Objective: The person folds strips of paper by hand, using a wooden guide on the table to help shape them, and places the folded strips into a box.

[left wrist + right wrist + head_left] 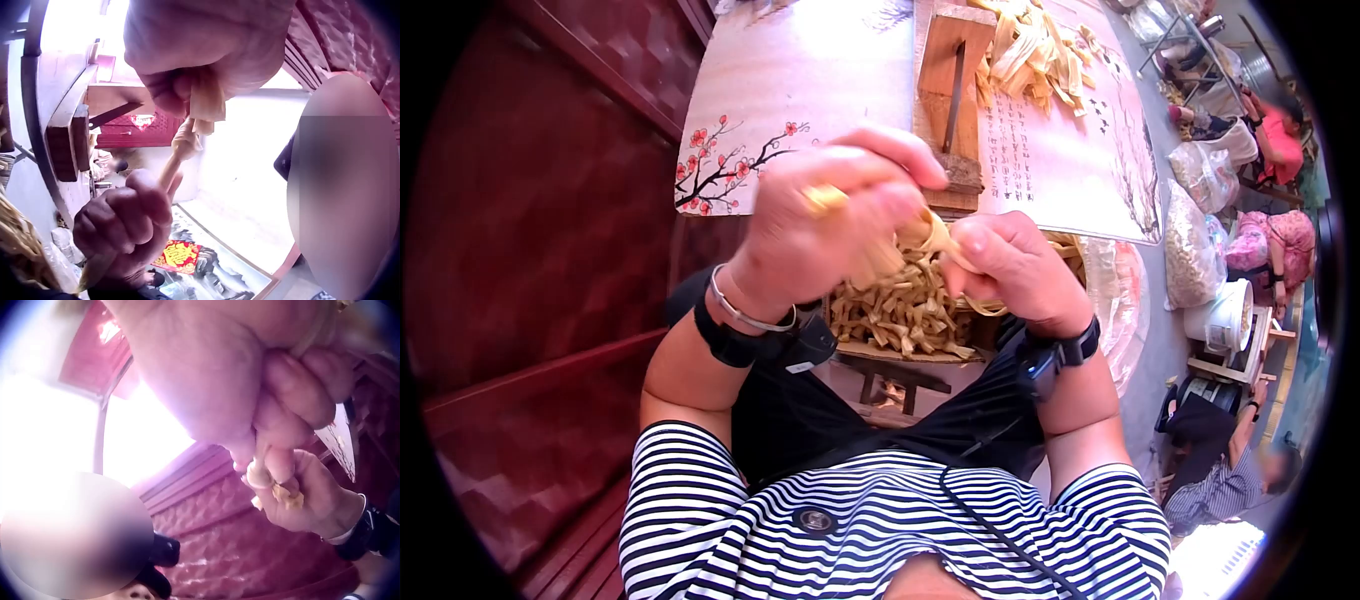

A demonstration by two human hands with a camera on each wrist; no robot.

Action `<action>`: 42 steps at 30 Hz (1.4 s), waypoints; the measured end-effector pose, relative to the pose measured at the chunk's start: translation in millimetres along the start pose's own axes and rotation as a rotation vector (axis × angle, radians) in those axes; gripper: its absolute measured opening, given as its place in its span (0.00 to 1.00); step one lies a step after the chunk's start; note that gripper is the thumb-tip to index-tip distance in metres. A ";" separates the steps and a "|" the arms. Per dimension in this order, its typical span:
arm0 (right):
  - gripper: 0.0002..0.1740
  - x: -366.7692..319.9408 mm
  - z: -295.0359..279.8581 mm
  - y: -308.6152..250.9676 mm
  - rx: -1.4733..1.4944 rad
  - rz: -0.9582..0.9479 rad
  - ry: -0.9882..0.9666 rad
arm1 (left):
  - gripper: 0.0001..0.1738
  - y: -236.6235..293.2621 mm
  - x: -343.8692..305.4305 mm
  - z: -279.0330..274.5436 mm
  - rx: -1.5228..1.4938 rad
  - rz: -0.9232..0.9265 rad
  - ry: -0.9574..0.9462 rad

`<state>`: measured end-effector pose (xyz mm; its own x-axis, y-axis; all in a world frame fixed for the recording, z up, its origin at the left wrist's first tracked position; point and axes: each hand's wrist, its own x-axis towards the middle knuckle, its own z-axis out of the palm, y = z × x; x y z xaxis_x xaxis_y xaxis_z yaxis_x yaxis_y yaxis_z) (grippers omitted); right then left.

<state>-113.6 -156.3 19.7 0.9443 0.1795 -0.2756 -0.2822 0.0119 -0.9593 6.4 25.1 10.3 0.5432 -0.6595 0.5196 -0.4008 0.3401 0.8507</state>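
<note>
My left hand point(825, 215), blurred in the head view, grips one end of a pale yellow tofu-skin strip point(184, 144). My right hand point(1025, 270) pinches the other end between thumb and curled fingers. Between the two hands the strip is drawn taut, with a knot in its middle seen in the left wrist view. A folded end of it sticks out of the left fist. Below the hands lies a heap of knotted tofu-skin strips point(900, 310).
A wooden stand with an upright metal blade point(956, 100) is just beyond the hands on the table point(820, 80). Loose strips point(1040, 55) lie behind it. Plastic bags point(1200, 240), a white bucket point(1225, 315) and several people are at the right. A dark red door point(540, 200) borders the left.
</note>
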 end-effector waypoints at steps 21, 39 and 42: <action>0.09 25.9 -18.4 12.0 -0.562 -0.305 0.863 | 0.06 -31.7 15.5 15.0 0.078 -0.374 0.196; 0.09 48.3 -26.2 -30.4 -0.193 -1.100 0.939 | 0.21 -18.4 9.8 6.1 0.150 -0.445 0.183; 0.09 66.9 33.3 -84.0 0.207 -1.133 0.585 | 0.18 -20.9 -1.4 24.1 0.073 -0.222 -0.081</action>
<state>-32.3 -112.5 83.9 0.5912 -0.4852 0.6442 0.7490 0.0341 -0.6617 -3.7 2.7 -10.1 0.5638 -0.7656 0.3098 -0.3317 0.1337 0.9339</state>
